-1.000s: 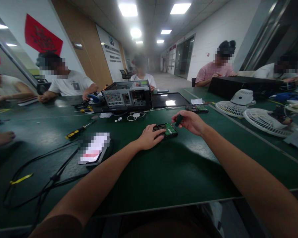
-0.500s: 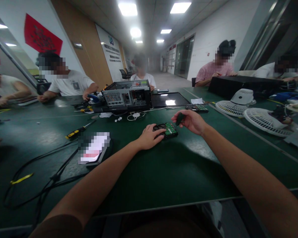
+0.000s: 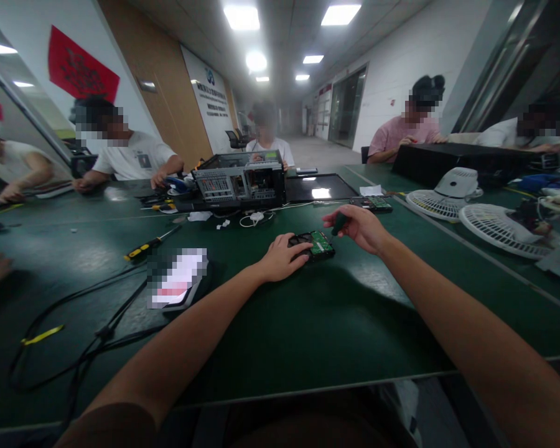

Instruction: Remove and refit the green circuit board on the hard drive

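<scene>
"Where is the hard drive point(image 3: 324, 247) placed?"

"It is laid flat on the bench point(image 3: 308, 336), well in from the near edge, with its green circuit board point(image 3: 320, 238) turned up, presumably so that it can be reached from above."

"And how is it held?"

"By the left hand point(image 3: 280, 258): the fingers are spread over its left end, probably so that slipping is prevented. Whether its sides are pinched cannot be told."

"What is gripped by the right hand point(image 3: 361, 229)?"

"A dark green tool point(image 3: 338, 224), pinched between thumb and fingers and slanted down toward the drive's right end, likely for fine control. Whether the board is touched by its tip cannot be made out."

"And the computer case point(image 3: 238, 180)?"

"It is stood toward the far edge, with the yellow-and-black screwdriver point(image 3: 142, 250) laid off to the left; by this, elbow room seems to be allowed."
</scene>
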A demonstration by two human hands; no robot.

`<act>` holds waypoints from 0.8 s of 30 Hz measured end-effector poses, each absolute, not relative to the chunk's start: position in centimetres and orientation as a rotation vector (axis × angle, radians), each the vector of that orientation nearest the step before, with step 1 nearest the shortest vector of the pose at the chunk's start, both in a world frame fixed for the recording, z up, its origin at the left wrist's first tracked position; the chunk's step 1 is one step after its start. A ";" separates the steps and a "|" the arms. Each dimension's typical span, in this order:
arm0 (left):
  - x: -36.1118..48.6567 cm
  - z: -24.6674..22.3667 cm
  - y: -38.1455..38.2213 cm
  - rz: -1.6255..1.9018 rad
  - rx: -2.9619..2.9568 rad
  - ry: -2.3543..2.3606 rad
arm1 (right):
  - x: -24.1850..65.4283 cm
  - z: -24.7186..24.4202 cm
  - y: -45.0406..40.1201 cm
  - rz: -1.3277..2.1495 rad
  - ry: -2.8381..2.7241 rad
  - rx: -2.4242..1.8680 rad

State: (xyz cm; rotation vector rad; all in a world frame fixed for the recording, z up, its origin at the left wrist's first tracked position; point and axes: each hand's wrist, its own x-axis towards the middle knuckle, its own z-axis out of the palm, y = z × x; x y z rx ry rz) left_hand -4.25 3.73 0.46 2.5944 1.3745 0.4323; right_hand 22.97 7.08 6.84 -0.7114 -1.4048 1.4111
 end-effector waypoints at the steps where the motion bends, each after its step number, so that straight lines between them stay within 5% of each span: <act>1: -4.3 0.5 3.7 0.437 2.596 1.373 | 23.0 6.9 7.1 1.415 -1.413 -0.718; 24: -4.0 1.3 3.2 0.403 2.586 1.381 | 22.8 7.2 6.3 1.318 -1.530 -0.744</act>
